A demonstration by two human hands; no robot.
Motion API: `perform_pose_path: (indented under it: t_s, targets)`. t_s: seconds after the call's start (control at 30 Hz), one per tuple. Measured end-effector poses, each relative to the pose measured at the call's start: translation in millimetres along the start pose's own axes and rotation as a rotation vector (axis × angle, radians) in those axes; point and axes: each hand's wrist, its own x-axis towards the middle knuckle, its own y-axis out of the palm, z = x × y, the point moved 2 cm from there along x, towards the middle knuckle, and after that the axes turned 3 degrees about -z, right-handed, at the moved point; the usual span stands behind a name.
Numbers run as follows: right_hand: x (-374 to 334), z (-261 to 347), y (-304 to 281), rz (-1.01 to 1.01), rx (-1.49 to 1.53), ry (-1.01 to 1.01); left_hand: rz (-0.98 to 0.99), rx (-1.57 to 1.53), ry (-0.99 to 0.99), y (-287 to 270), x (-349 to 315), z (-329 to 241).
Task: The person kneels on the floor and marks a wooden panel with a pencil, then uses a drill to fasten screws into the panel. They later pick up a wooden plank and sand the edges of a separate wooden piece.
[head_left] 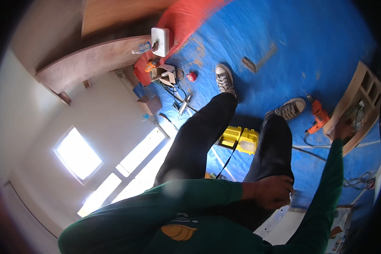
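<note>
My left hand (274, 192) rests across my right thigh with its fingers curled; whatever they may hold is hidden. At the right, my right hand (343, 128) reaches to the near part of a wooden tray with compartments (354, 89). Its fingers are dark and blurred against the wood, so their grip is unclear. Just beyond them, a clear plastic item (360, 117) sits in the tray. An orange corded power drill (320, 113) lies on the blue sheet to the left of the tray.
Between my legs stands a yellow case (240, 139). An L-shaped square (258, 62) lies farther off on the blue sheet (305, 38). To the left are another orange drill (151, 64), cardboard boxes (149, 105), cables and a white container (160, 41). More cable (359, 181) lies right.
</note>
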Motion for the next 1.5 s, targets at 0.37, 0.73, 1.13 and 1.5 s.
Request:
perform_pose_path:
  t_s: [0.37,0.73,1.13,1.5]
  targets:
    - [-55.6,30.1,-383.1,0.462,1.044,-0.032,-0.170,0.310,-0.134,2.2,-27.2,-16.8]
    - [-169.1,27.9,-657.5,0.658,1.167,-0.120,-0.745,0.241,-0.475,-225.1,-291.4,-48.7]
    - [-218.5,267.1,-935.7,0.686,1.333,-0.489,-1.899,-0.677,-0.371,-359.0,-724.2,-51.3]
    - [-252.1,514.6,-1278.9,0.408,1.400,-1.125,-1.499,-0.123,-0.921,-126.0,-713.5,-2.5]
